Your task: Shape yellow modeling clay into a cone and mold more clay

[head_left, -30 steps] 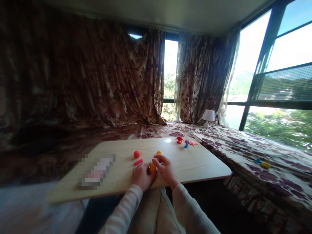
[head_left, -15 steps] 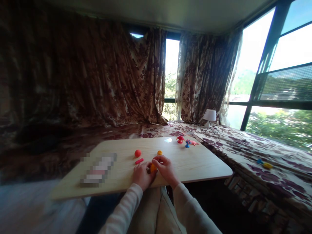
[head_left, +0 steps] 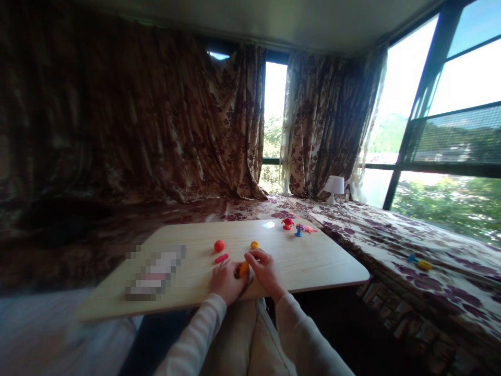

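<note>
Both hands meet over an orange lump of clay [head_left: 244, 268] near the front edge of a light wooden table [head_left: 321, 263]. My left hand [head_left: 225, 280] is curled against its left side. My right hand [head_left: 266, 272] pinches it from the right with bent fingers. Just beyond the hands lie a red clay ball [head_left: 219, 245], a short red clay roll [head_left: 221, 258] and a small orange clay ball [head_left: 254, 244].
Small red, blue and pink clay figures [head_left: 298, 228] stand at the table's far right corner. A blurred flat object [head_left: 155, 272] lies on the left of the table. A white lamp [head_left: 334, 188] stands by the window. Blue and yellow pieces [head_left: 420, 262] lie on the patterned cover at right.
The orange lump now looks longer and tilted between the fingers. Both hands stay in the same place on the table; the camera shifted slightly.
</note>
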Action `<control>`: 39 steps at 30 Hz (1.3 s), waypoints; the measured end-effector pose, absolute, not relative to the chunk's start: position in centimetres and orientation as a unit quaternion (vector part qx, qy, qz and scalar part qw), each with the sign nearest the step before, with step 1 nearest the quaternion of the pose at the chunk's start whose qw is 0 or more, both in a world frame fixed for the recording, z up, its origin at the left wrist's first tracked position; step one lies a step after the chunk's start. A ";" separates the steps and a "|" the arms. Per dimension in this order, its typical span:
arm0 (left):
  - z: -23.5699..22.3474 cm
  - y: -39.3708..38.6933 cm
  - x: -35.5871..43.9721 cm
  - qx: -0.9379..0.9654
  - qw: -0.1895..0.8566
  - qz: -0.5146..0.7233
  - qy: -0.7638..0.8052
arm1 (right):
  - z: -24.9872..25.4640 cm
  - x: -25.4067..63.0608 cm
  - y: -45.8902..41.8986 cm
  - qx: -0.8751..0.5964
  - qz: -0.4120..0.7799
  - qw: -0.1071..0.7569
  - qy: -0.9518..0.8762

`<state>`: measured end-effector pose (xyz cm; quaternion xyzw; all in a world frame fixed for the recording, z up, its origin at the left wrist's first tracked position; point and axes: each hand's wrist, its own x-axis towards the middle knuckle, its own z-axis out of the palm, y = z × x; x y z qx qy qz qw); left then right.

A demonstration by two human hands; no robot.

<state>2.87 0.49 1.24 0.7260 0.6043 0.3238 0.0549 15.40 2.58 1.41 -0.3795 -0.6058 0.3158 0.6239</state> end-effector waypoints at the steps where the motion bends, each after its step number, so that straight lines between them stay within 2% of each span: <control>1: 1.2 0.5 2.9 0.726 0.054 0.324 0.603 | 1.4 15.4 2.6 -0.382 0.315 0.624 -0.604; 39: 1.5 0.4 2.8 0.723 0.071 0.370 0.579 | 1.8 15.6 2.2 -0.385 0.342 0.617 -0.595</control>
